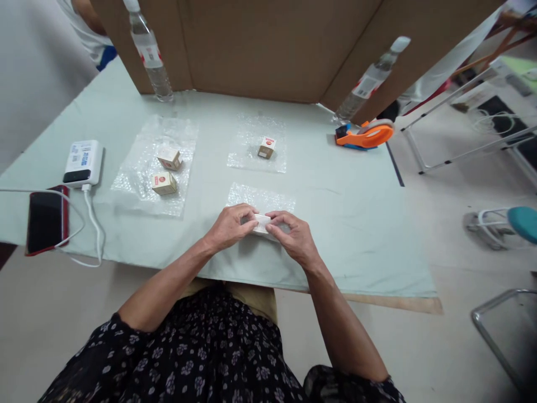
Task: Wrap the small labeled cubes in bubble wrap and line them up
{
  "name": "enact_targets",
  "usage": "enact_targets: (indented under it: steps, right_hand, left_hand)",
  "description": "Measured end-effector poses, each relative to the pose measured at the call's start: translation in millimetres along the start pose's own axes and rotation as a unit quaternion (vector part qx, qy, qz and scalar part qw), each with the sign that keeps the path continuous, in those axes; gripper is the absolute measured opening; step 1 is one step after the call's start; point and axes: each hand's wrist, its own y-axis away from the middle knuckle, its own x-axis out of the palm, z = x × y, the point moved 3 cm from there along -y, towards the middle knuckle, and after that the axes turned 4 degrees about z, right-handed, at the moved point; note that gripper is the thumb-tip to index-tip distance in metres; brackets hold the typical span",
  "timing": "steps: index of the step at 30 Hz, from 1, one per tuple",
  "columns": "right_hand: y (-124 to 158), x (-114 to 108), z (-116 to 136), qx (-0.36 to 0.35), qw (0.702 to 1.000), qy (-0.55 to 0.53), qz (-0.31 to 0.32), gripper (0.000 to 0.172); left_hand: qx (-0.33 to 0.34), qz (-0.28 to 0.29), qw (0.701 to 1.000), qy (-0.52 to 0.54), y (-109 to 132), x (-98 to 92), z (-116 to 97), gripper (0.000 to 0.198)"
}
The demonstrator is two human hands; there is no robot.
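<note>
Near the front edge of the table, my left hand and my right hand pinch a bubble-wrapped bundle from both sides. It looks like a small pale box with bubble wrap folded over it, though my fingers cover its ends. The rest of that bubble wrap sheet spreads flat behind my fingers. Farther back, a small box sits on another bubble wrap sheet. To the left, two small boxes, one tan and one cream, rest on layered bubble wrap.
An orange tape dispenser lies at the right. Water bottles stand against a cardboard screen. A white power bank, its cable and a phone occupy the left. Behind the screen, part of a person shows.
</note>
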Motion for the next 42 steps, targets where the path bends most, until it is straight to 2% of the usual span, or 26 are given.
enact_targets:
  steps: [7,12,15,17,18,21,23,27,30,34,37,39,42]
  right_hand:
    - [6.5,5.0,0.8,0.044,0.998,-0.033,0.0,0.014]
    - [2.7,4.2,-6.7,0.059,0.998,-0.036,-0.011,0.016]
    - [12.7,-2.5,5.2,0.01,0.989,0.117,-0.087,0.015]
    - [24.7,-3.0,21.7,-0.047,0.957,0.249,-0.138,0.012]
    - [30.0,0.0,30.0,-0.078,0.941,0.299,-0.138,0.013]
    - [38.2,17.8,45.0,-0.161,0.912,0.372,-0.065,0.021]
    - [37.0,28.3,45.7,-0.186,0.902,0.388,-0.03,0.024]
    - [28.7,35.7,40.1,-0.164,0.895,0.414,-0.005,0.024]
    - [24.8,36.1,41.5,-0.151,0.887,0.436,0.019,0.025]
    - [19.7,37.1,46.3,-0.153,0.869,0.47,0.019,0.022]
    - [16.6,39.1,47.3,-0.168,0.855,0.491,0.01,0.018]
    - [15.8,40.0,47.0,-0.176,0.85,0.497,0.005,0.017]
    - [15.9,40.3,45.6,-0.175,0.851,0.495,0.001,0.016]
  left_hand:
    - [-0.028,0.013,1.0,0.001,2.9,-0.1,3.7,0.01]
    - [-0.057,0.056,0.996,-0.031,-7.9,-2.6,5.9,0.007]
    - [-0.069,0.063,0.995,-0.031,-12.5,-4.2,6.2,0.007]
    - [-0.069,0.069,0.995,-0.022,-14.7,-4.1,6.5,0.007]
    - [-0.066,0.074,0.995,-0.018,-15.9,-3.7,6.7,0.007]
    - [-0.059,0.084,0.994,-0.021,-18.9,-2.7,7.0,0.009]
    - [-0.051,0.088,0.994,-0.034,-18.4,-4.0,6.5,0.01]
    - [-0.049,0.065,0.995,-0.056,-6.8,-17.2,9.8,0.009]
    - [-0.095,0.039,0.994,-0.044,5.9,-29.8,22.9,0.018]
    - [-0.136,-0.034,0.988,-0.068,20.3,-42.0,39.9,0.02]
    - [-0.153,-0.09,0.977,-0.119,33.2,-48.6,41.6,0.027]
    - [-0.175,-0.091,0.971,-0.135,42.2,-50.7,38.4,0.038]
    - [-0.219,-0.052,0.966,-0.128,50.6,-49.3,32.1,0.049]
